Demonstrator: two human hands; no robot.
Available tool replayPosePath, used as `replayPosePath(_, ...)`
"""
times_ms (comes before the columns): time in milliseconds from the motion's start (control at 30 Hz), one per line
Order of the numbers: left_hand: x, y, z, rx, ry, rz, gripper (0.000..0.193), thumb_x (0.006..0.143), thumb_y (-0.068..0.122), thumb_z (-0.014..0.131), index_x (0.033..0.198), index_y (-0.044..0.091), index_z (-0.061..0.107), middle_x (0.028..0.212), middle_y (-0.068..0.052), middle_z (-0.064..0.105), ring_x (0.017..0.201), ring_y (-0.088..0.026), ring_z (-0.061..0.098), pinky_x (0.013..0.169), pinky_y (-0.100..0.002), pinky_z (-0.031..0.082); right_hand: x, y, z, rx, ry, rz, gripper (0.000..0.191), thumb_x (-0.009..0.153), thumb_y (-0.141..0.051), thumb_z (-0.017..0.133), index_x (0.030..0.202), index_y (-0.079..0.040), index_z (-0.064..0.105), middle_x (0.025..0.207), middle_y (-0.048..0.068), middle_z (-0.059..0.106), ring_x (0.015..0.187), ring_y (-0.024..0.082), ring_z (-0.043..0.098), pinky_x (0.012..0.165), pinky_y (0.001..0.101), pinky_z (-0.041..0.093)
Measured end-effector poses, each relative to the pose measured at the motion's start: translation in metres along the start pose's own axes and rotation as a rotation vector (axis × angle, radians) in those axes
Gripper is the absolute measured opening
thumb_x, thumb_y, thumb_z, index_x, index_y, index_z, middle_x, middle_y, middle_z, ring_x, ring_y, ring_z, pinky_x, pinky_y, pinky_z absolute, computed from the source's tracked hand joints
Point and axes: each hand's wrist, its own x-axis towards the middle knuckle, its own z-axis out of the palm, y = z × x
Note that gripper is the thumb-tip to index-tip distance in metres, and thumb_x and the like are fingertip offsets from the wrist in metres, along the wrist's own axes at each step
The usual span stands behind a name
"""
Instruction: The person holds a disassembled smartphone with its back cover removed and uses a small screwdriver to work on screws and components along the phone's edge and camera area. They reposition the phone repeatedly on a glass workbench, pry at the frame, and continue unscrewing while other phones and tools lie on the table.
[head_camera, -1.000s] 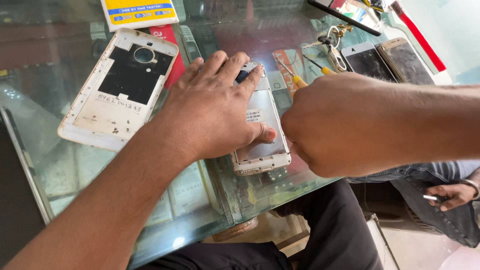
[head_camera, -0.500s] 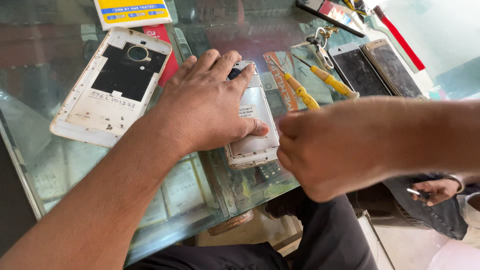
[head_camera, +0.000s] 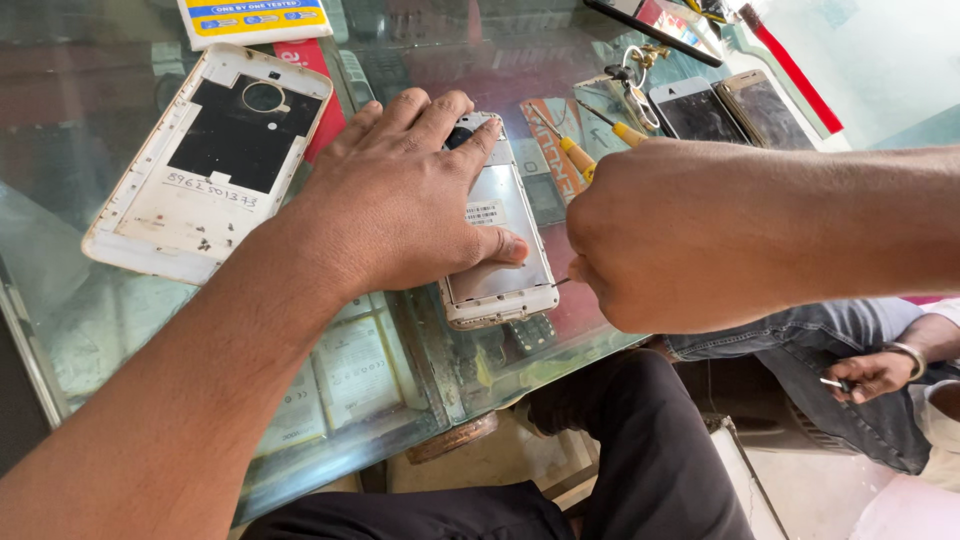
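Observation:
My left hand (head_camera: 400, 195) lies flat on an opened white phone (head_camera: 500, 255) that rests back-side up on the glass counter (head_camera: 90, 320), pinning it down with fingers spread and the thumb on its metal plate. My right hand (head_camera: 665, 235) is closed in a fist just right of the phone, gripping a thin tool whose metal tip (head_camera: 560, 283) pokes out toward the phone's lower right corner. The tool's handle is hidden inside the fist.
A removed white phone back cover (head_camera: 205, 160) lies at the left. Two yellow-handled screwdrivers (head_camera: 575, 150), keys (head_camera: 640, 75) and two phones (head_camera: 725, 110) lie at the back right. Another person's hand (head_camera: 870, 375) rests on a knee at the lower right.
My right hand has moved up and closer to the phone's lower right corner, with the tool tip now showing. The left hand stays pressed on the phone.

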Motion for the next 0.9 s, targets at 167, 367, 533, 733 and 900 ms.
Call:
replayPosePath(167, -0.001, -0.002, 0.000, -0.029, 0.020, 0.011, 0.111, 0.073, 0.084, 0.061, 0.160, 0.020, 0.032, 0.167, -0.011, 0.021, 0.154, -0.032, 0.015, 0.118, -0.053, 0.014, 0.000, -0.004, -0.016, 0.060, -0.120, 0.124, 0.015, 0.089, -0.019, 0.067, 0.076, -0.015, 0.075, 0.091, 0.003, 0.061, 0.094, 0.026, 0.064, 0.071, 0.0379, 0.055)
replayPosePath(367, -0.003, -0.004, 0.002, -0.029, 0.033, 0.001, 0.110, 0.072, 0.082, 0.065, 0.159, 0.021, 0.034, 0.167, -0.013, 0.020, 0.154, -0.033, 0.013, 0.117, -0.052, 0.014, 0.006, -0.007, -0.009, 0.286, 0.432, 0.347, 0.014, 0.085, -0.019, 0.068, 0.097, -0.012, 0.070, 0.084, 0.006, 0.071, 0.075, 0.022, 0.072, 0.063, 0.0377, 0.056)
replayPosePath(533, -0.003, -0.004, 0.004, -0.027, 0.059, 0.013, 0.110, 0.073, 0.083, 0.062, 0.159, 0.021, 0.033, 0.166, -0.012, 0.021, 0.152, -0.034, 0.014, 0.117, -0.053, 0.014, 0.002, -0.008, 0.005, 0.161, 0.022, 0.252, 0.009, 0.087, -0.018, 0.069, 0.086, -0.008, 0.068, 0.078, 0.006, 0.068, 0.074, 0.023, 0.069, 0.062, 0.0387, 0.056)
replayPosePath(733, -0.003, -0.005, 0.005, -0.012, 0.049, 0.017, 0.109, 0.074, 0.083, 0.061, 0.159, 0.021, 0.033, 0.166, -0.013, 0.022, 0.153, -0.034, 0.014, 0.118, -0.055, 0.014, 0.003, 0.001, 0.005, 0.018, -0.014, 0.067, 0.019, 0.088, -0.016, 0.070, 0.074, -0.005, 0.067, 0.071, 0.006, 0.065, 0.073, 0.024, 0.064, 0.061, 0.0400, 0.055)
replayPosePath(900, -0.004, -0.005, 0.005, 0.000, 0.029, 0.015, 0.107, 0.076, 0.084, 0.060, 0.159, 0.022, 0.034, 0.167, -0.012, 0.021, 0.153, -0.033, 0.015, 0.117, -0.054, 0.015, 0.005, 0.004, -0.008, 0.034, -0.048, 0.068, 0.027, 0.092, -0.022, 0.067, 0.071, -0.006, 0.069, 0.068, 0.005, 0.062, 0.068, 0.023, 0.065, 0.062, 0.0394, 0.055)
